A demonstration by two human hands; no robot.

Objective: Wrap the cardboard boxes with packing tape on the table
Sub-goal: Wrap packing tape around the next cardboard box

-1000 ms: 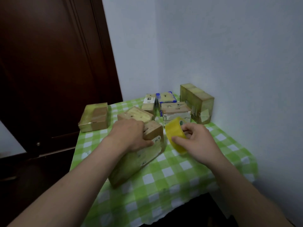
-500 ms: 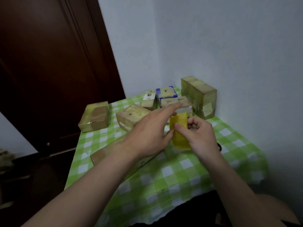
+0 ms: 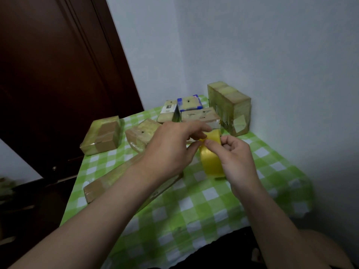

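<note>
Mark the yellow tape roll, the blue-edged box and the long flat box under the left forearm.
yellow tape roll (image 3: 210, 164): head view, outer wound face.
blue-edged box (image 3: 189, 102): head view, top face.
long flat box (image 3: 101, 188): head view, near-left end.

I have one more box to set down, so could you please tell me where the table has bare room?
Bare cloth lies between the tape and the near edge, and between the right hand and the wall-side edge. The back corner is crowded: the tall box and small boxes stand close together. The long box fills the left front.
</note>
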